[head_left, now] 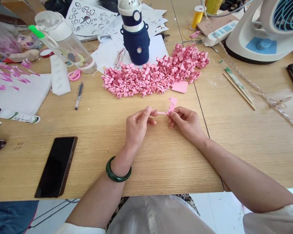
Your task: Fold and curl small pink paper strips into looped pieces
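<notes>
In the middle of the table my right hand (185,122) pinches a small pink piece of paper (173,103) whose left edge is cut into curled strips. One thin pink paper strip (162,113) runs straight out from it to the left. At that strip's other end are the closed fingertips of my left hand (141,122), thumb against forefinger; the exact grip is partly hidden. A long heap of curled pink paper pieces (141,78) lies just beyond my hands. Beside the heap's near right edge rests a flat pink paper square (180,86).
A dark blue bottle (136,45) stands behind the heap, and a clear bottle (70,45) to its left. Pink scissors (74,75), a pen (79,96) and a phone (56,167) lie left. At right are chopsticks (239,91), a twisted cord (255,87) and a fan (254,35).
</notes>
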A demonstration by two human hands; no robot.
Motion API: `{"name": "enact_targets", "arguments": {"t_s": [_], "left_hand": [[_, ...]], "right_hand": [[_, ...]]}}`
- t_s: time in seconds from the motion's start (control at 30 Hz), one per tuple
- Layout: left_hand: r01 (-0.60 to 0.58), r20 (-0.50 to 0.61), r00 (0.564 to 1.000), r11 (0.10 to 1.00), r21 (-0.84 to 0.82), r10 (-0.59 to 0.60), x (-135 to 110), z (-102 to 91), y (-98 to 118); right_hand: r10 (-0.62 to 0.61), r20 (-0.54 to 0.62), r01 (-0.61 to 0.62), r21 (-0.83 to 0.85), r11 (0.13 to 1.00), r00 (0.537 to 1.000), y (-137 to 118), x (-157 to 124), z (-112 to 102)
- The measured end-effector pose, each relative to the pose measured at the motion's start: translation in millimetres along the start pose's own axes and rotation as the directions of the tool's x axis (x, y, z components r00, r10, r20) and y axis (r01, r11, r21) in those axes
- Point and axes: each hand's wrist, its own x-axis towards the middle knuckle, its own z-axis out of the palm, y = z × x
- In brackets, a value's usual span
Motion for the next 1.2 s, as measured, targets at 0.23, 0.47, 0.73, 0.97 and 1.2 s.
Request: {"name": "enact_targets", "arguments": {"t_s": [0.23, 0.47, 0.73, 0.97, 1.2], "left_hand": [[0.048, 0.069, 0.997, 0.998, -0.047, -0.044, -3.4, 1.4, 3.1], [-0.014, 0.064, 0.998, 0.999, 0.042, 0.011, -3.3, 2.2, 1.3], [-0.058, 0.064, 0.997, 0.995, 0.079, 0.053, -1.6, 0.7, -2.2], [0.042, 0.047, 0.998, 0.999, -0.012, -0.042, -2.8, 2.6, 1.9], [0.089, 0.046, 0.995, 0.993, -0.079, -0.085, -4.4, 4.6, 5.3]], "right_hand": [[-0.008, 0.016, 0.008, -0.005, 1.000, 1.000, -0.6, -0.6, 0.3], [-0.008, 0.035, 0.009, -0.030, 1.000, 0.999, -0.2, -0.1, 0.0], [-0.013, 0.041, 0.013, -0.024, 1.000, 0.999, 0.6, 0.3, 0.4], [-0.013, 0.028, 0.014, -0.032, 0.999, 1.000, -0.1, -0.5, 0.2], [-0.017, 0.016, 0.018, -0.031, 0.999, 1.000, -1.2, -1.4, 0.3]]}}
